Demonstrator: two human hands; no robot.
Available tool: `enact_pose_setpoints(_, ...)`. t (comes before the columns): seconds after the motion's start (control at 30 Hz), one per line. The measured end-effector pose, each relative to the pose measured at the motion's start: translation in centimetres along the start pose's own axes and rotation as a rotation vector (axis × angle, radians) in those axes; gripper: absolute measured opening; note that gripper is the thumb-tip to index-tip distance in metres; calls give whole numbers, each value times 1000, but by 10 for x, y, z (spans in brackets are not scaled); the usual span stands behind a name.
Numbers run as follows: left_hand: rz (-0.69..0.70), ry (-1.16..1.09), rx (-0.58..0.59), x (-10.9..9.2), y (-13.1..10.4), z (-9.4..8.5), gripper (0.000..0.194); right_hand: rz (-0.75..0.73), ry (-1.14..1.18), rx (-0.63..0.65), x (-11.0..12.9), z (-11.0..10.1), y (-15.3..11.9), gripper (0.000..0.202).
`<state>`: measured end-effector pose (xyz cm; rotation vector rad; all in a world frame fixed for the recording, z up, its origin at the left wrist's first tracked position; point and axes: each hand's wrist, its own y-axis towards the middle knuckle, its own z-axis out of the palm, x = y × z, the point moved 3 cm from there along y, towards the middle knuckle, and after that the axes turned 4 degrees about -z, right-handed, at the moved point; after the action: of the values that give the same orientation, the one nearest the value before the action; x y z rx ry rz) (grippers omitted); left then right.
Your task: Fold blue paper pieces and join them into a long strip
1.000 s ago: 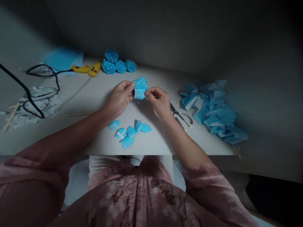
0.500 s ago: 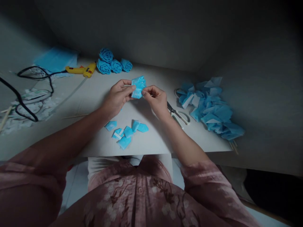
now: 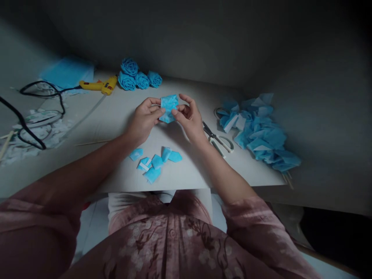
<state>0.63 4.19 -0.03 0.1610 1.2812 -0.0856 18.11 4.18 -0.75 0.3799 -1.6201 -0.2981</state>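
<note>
A crinkled blue paper piece (image 3: 169,103) is held up between both hands above the table's middle. My left hand (image 3: 144,118) pinches its left edge between thumb and fingers. On the right side of the paper, my right hand (image 3: 190,118) grips the lower edge with its thumb and bent fingers, while its index finger is raised. Below the hands, several small folded blue pieces (image 3: 157,162) lie near the table's front edge. Scissors (image 3: 216,140) with pale handles rest just right of my right wrist, partly behind it.
Several blue paper roses (image 3: 128,80) sit at the back beside a yellow glue gun (image 3: 107,86) with a black cord. Blue sheets (image 3: 68,73) and white scraps (image 3: 46,133) lie left. A thin stick (image 3: 93,143) is near my left forearm. Crumpled blue paper (image 3: 263,135) is heaped right.
My right hand has shifted slightly left, its index finger now lifted. The blue paper's right edge, spread and pointed before, now looks flatter and more folded.
</note>
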Motion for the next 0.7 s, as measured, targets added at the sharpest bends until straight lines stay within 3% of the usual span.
enact_pose_setpoints(0.2,-13,-20,19,-2,-9,9,27,45,-88,23,-2,2,-2,80)
enact_pose_setpoints(0.43,-23,-47,5,-4,-7,7,24,83,-84,47,5,-5,-2,82)
enact_pose_setpoints(0.7,-40,-35,10,-1,-8,8,28,104,-47,44,-4,7,-3,91)
